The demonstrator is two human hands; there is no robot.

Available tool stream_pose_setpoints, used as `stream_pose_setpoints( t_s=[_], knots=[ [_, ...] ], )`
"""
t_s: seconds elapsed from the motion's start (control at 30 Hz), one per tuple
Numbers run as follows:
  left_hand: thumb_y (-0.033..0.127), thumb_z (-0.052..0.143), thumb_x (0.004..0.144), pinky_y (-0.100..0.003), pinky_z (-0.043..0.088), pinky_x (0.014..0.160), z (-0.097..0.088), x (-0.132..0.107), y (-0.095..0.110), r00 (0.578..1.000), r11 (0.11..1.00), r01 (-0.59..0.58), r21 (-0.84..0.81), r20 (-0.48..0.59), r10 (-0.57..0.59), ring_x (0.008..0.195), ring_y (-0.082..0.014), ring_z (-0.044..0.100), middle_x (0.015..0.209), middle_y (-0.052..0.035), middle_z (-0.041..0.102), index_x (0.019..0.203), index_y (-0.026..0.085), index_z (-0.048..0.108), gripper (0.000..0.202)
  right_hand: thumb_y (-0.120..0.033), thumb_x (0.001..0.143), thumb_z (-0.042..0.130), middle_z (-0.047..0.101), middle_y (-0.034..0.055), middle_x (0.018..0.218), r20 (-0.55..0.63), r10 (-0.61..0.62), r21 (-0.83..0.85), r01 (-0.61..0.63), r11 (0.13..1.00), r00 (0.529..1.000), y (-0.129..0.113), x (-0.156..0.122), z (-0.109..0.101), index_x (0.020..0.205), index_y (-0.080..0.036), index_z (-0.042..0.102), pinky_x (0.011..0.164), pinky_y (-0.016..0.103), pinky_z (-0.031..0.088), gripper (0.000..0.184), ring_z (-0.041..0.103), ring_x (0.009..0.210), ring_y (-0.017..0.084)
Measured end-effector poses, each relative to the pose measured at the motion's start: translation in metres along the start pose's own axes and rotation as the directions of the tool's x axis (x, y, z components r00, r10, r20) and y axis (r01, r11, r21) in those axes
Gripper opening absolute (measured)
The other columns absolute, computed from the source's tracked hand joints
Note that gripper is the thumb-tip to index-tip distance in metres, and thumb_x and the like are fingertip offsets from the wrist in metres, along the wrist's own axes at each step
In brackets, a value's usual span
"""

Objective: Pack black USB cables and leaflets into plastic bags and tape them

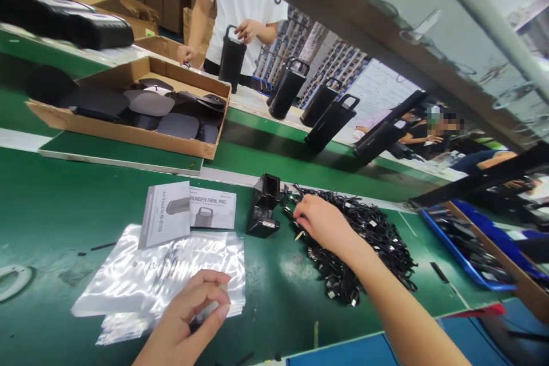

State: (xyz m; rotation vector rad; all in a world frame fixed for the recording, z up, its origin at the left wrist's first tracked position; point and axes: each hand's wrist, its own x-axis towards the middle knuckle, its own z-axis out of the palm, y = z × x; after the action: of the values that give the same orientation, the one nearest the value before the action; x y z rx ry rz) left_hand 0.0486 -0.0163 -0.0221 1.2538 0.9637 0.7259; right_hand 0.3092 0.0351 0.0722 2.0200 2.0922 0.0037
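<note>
Cables [373,240] lie under right hand [321,223], fingers' grip unclear; left hand [189,320] fingers pinch bags [128,280]

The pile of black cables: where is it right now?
Head view, right of centre on the green table: the pile of black cables lies under the right hand, just right of the black holder and left of the blue tray.

Bright, even light falls from overhead, and shadows are soft. The stack of clear plastic bags [141,280] throws white glare off its wrinkled top sheet. Just behind the bags, the print on the leaflets [189,211] reads sharp. Far right of the bags, the slanting beam [386,28] and blue tray [463,263] stretch and smear. Far behind the bags, the black speakers [286,91] lean outward with lens distortion.
</note>
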Motion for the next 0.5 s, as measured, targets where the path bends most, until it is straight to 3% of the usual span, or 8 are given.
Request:
stream_pose_setpoints(
  t_s=[0.13, 0.23, 0.3, 0.33, 0.37, 0.43, 0.47, 0.5],
  knots=[
    [0.043, 0.053, 0.076, -0.022, 0.041, 0.072, 0.003, 0.000, -0.004, 1.000, 1.000, -0.012, 0.028, -0.016, 0.012, 0.090, -0.0172, 0.049, 0.100, -0.0071, 0.048, 0.069, 0.020, 0.059, 0.025, -0.005, 0.073, 0.052, 0.054, 0.0119, 0.088, -0.004, -0.096, -0.052, 0.096, 0.994, 0.995, 0.008, -0.019, 0.042, 0.079, -0.012, 0.064, 0.072, 0.034, 0.035, 0.015, 0.048, 0.088, 0.024],
    [0.044, 0.052, 0.076, -0.021, 0.040, 0.068, 0.004, -0.001, -0.006, 1.000, 0.999, 0.008, 0.033, -0.010, -0.008, 0.081, -0.0141, 0.049, 0.105, -0.0057, 0.046, 0.073, 0.021, 0.058, 0.025, -0.008, 0.081, 0.044, 0.054, 0.0121, 0.089, -0.060, -0.093, 0.000, 0.093, 0.996, 0.994, 0.010, -0.019, 0.056, 0.077, -0.012, 0.063, 0.075, 0.036, 0.034, 0.020, 0.047, 0.090, 0.023],
    [0.046, 0.051, 0.077, -0.021, 0.040, 0.068, 0.004, -0.001, -0.007, 1.000, 0.999, 0.016, 0.029, -0.013, -0.016, 0.084, -0.0147, 0.048, 0.106, -0.0055, 0.045, 0.073, 0.020, 0.057, 0.027, -0.017, 0.083, 0.046, 0.055, 0.0087, 0.090, -0.093, -0.060, 0.161, 0.074, 0.984, 0.994, 0.013, -0.019, 0.053, 0.079, -0.015, 0.063, 0.073, 0.032, 0.037, 0.017, 0.048, 0.087, 0.019],
    [0.046, 0.050, 0.078, -0.021, 0.040, 0.069, 0.005, -0.002, -0.008, 1.000, 1.000, 0.009, 0.029, -0.016, -0.009, 0.086, -0.0153, 0.048, 0.106, -0.0056, 0.045, 0.073, 0.020, 0.057, 0.027, -0.022, 0.084, 0.048, 0.056, 0.0069, 0.090, -0.086, -0.018, 0.340, 0.047, 0.939, 0.996, 0.014, -0.018, 0.050, 0.081, -0.016, 0.062, 0.071, 0.029, 0.038, 0.016, 0.050, 0.084, 0.016],
    [0.045, 0.049, 0.078, -0.021, 0.040, 0.069, 0.005, -0.002, -0.009, 1.000, 0.999, -0.004, 0.032, -0.016, 0.005, 0.088, -0.0154, 0.047, 0.106, -0.0056, 0.045, 0.072, 0.020, 0.056, 0.027, -0.027, 0.083, 0.050, 0.058, 0.0054, 0.088, -0.053, 0.023, 0.560, 0.011, 0.829, 0.998, 0.015, -0.018, 0.047, 0.083, -0.016, 0.061, 0.069, 0.026, 0.039, 0.016, 0.051, 0.080, 0.014],
    [0.043, 0.048, 0.080, -0.021, 0.040, 0.068, 0.005, -0.002, -0.012, 0.999, 0.999, -0.038, 0.039, -0.007, 0.038, 0.087, -0.0148, 0.047, 0.106, -0.0059, 0.045, 0.073, 0.020, 0.055, 0.025, -0.032, 0.079, 0.054, 0.060, 0.0042, 0.083, 0.063, 0.044, 0.909, -0.075, 0.410, 0.997, 0.017, -0.019, 0.040, 0.081, -0.014, 0.059, 0.063, 0.023, 0.039, 0.018, 0.052, 0.072, 0.010],
    [0.041, 0.048, 0.080, -0.021, 0.040, 0.067, 0.005, -0.002, -0.013, 0.999, 0.998, -0.051, 0.040, -0.003, 0.051, 0.087, -0.0147, 0.047, 0.106, -0.0062, 0.045, 0.073, 0.020, 0.055, 0.024, -0.033, 0.077, 0.057, 0.060, 0.0042, 0.081, 0.115, 0.013, 0.974, -0.115, 0.196, 0.993, 0.017, -0.019, 0.038, 0.078, -0.013, 0.058, 0.060, 0.021, 0.038, 0.020, 0.051, 0.068, 0.009],
    [0.040, 0.048, 0.080, -0.021, 0.040, 0.067, 0.005, -0.002, -0.013, 0.998, 0.997, -0.060, 0.041, -0.002, 0.060, 0.088, -0.0148, 0.047, 0.106, -0.0064, 0.045, 0.074, 0.020, 0.055, 0.023, -0.033, 0.074, 0.060, 0.060, 0.0044, 0.080, 0.145, -0.028, 0.988, -0.143, 0.052, 0.989, 0.017, -0.019, 0.036, 0.076, -0.012, 0.057, 0.057, 0.020, 0.036, 0.021, 0.051, 0.065, 0.008]
  ],
)
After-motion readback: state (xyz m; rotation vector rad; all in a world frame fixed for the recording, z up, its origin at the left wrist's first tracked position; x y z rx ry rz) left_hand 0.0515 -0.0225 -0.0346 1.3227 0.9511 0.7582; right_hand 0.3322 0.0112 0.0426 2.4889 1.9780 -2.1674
